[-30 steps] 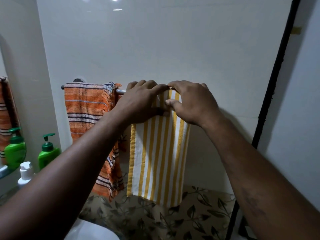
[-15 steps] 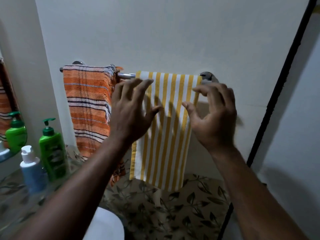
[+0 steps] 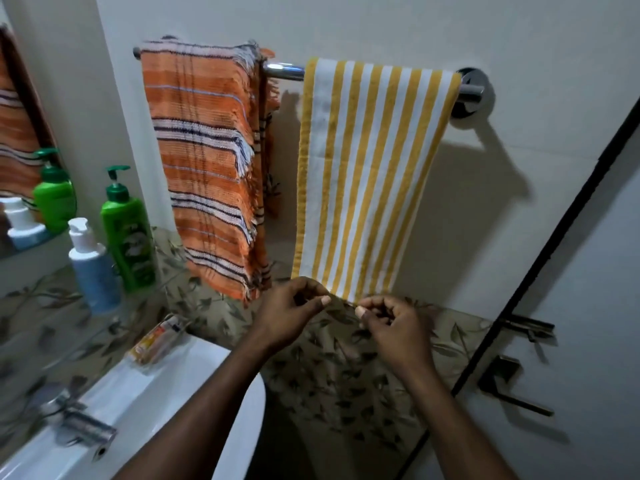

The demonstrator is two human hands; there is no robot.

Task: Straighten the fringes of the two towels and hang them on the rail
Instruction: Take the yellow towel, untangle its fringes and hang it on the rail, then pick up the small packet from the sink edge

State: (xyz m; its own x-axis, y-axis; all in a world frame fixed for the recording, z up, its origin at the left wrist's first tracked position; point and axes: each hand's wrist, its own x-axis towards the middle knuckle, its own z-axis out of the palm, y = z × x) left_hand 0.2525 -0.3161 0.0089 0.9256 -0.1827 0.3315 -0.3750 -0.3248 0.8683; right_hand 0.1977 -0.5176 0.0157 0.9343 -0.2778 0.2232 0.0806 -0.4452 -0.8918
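Yellow towel [image 3: 367, 168] and orange towel [image 3: 204, 161] hang above the fingers [image 3: 323, 300] — left hand [image 3: 287, 313], right hand [image 3: 391, 327] pinch yellow's bottom edge; nearly done.

No wording is legible: the labels on the green plastic pump bottle [image 3: 129, 237] and the orange packet [image 3: 154, 342] are blurred.

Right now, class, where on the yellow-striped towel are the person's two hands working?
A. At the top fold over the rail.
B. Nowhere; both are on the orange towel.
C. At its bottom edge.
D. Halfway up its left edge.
C: the left hand and the right hand both pinch the bottom edge of the yellow-striped towel, well below the rail.
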